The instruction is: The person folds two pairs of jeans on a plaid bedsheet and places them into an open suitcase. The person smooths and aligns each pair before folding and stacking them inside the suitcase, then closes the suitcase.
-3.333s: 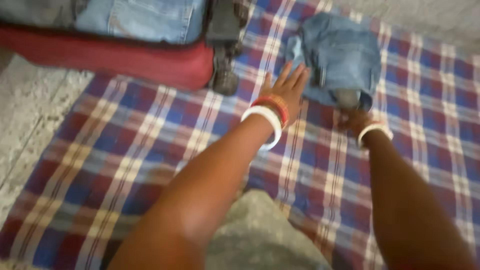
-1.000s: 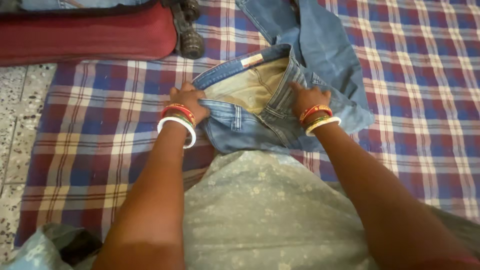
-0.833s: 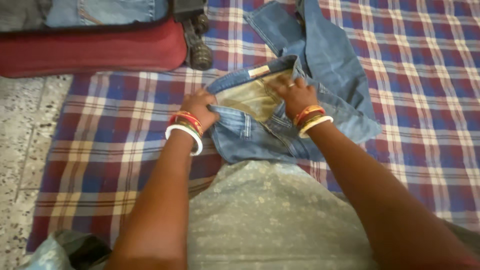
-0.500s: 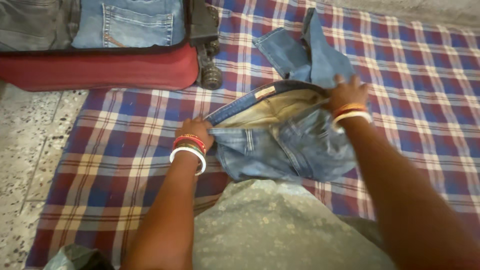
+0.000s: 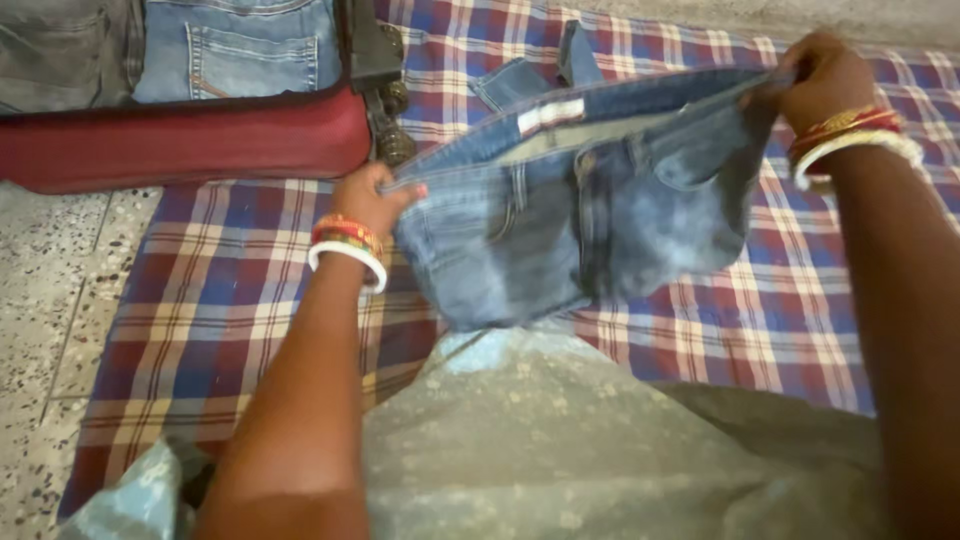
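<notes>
Gripping one pair of blue jeans (image 5: 570, 215) by the waistband, left hand (image 5: 368, 195) & right hand (image 5: 815, 78) both have fingers clamped on denim, lifted above 1 plaid blanket (image 5: 230, 270). One red suitcase (image 5: 190, 135) sits at upper left w/ 2 folded jeans inside.

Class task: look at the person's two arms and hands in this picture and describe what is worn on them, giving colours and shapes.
Both arms are bare, with no sleeves reaching the forearms. The left hand has a stack of round bangles at the wrist: red, then thin green and gold ones, then a thicker white one nearest the elbow. The right hand has a similar stack of red and gold bangles with a white one. No rings can be made out.
</notes>
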